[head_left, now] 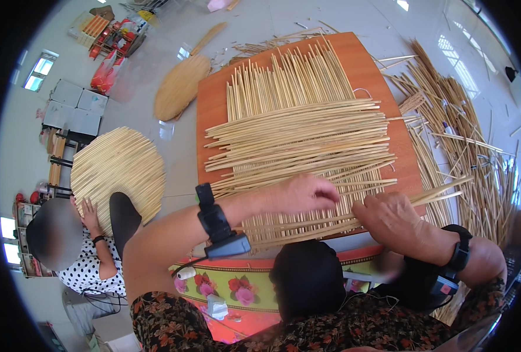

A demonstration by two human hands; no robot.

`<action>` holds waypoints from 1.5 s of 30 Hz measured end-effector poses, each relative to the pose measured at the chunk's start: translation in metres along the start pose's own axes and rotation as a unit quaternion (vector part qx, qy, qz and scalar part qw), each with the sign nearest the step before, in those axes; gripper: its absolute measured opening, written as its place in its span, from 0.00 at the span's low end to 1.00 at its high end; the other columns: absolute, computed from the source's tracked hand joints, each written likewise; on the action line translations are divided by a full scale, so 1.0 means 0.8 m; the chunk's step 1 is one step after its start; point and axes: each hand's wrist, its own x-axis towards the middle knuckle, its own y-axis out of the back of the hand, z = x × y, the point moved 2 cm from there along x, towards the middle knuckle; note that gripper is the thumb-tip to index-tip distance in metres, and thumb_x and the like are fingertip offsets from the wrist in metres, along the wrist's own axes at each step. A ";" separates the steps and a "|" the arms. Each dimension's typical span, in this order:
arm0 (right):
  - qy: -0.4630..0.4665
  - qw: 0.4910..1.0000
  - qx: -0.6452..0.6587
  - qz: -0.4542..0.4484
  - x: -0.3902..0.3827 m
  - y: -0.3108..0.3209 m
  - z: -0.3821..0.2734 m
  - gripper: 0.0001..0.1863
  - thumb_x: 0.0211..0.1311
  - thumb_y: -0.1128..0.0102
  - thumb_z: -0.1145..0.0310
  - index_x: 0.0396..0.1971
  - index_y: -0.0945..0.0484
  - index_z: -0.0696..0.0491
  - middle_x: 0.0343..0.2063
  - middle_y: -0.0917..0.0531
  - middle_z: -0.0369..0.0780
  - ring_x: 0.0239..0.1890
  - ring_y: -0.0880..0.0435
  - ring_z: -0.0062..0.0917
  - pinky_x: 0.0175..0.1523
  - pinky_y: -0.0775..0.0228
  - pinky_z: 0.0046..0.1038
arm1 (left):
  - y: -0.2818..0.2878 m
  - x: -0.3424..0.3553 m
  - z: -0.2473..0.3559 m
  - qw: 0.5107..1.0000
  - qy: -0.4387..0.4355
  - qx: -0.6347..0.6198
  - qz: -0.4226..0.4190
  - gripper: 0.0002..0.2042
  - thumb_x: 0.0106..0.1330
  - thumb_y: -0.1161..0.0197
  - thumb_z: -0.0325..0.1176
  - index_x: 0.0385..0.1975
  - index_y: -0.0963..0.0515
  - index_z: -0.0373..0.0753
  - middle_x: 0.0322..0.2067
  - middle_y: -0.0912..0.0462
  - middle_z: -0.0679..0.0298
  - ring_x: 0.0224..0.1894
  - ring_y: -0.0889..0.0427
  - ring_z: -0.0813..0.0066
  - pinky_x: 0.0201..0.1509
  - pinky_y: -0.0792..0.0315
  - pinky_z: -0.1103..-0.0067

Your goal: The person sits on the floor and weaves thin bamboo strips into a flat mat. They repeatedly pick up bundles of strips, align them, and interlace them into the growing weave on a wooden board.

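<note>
On an orange-brown board point(389, 64) lies a mat of pale plant stalks point(295, 76), set upright in the picture. Several crosswise layers of stalks point(295, 132) lie over its middle and near part. My left hand point(307, 193) hovers over the near crosswise stalks, its fingers curled and slightly blurred; anything between them is hidden. Close on its right, my right hand point(389, 217) is closed round a small bundle of stalks point(442, 190), whose ends stick out to the right past the board. The two hands do not touch.
Loose stalks point(466, 117) lie heaped on the floor at the right. At the left a seated person in a polka-dot top point(90, 267) holds a round stalk mat point(119, 176). A paddle-shaped stalk piece point(181, 88) lies beyond. Flower-patterned cloth point(243, 293) is below the board.
</note>
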 end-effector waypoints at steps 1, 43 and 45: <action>-0.003 1.000 -0.007 -0.007 -0.007 0.005 0.000 0.03 0.61 0.42 0.70 0.29 0.24 0.52 0.24 0.18 0.37 0.28 0.13 0.30 0.28 0.24 0.32 | 0.013 0.013 -0.007 0.999 -0.013 0.028 0.016 0.13 0.70 0.35 0.35 0.50 0.18 0.36 0.42 0.15 0.57 0.45 0.15 0.67 0.53 0.21 0.71; -0.035 0.999 0.013 -0.039 -0.001 -0.001 0.016 0.05 0.59 0.40 0.71 0.31 0.26 0.54 0.26 0.21 0.39 0.31 0.14 0.34 0.31 0.24 0.36 | 0.170 0.055 -0.178 0.856 0.006 0.352 0.378 0.06 0.66 0.34 0.33 0.38 0.16 0.40 0.34 0.19 0.58 0.39 0.18 0.54 0.43 0.25 0.63; -0.020 1.000 0.019 -0.015 0.003 -0.008 0.017 0.05 0.58 0.40 0.71 0.31 0.26 0.54 0.27 0.21 0.40 0.31 0.14 0.34 0.32 0.24 0.36 | 0.168 0.034 -0.168 0.863 0.006 0.336 0.378 0.06 0.68 0.34 0.33 0.37 0.16 0.39 0.33 0.19 0.57 0.37 0.18 0.53 0.41 0.24 0.64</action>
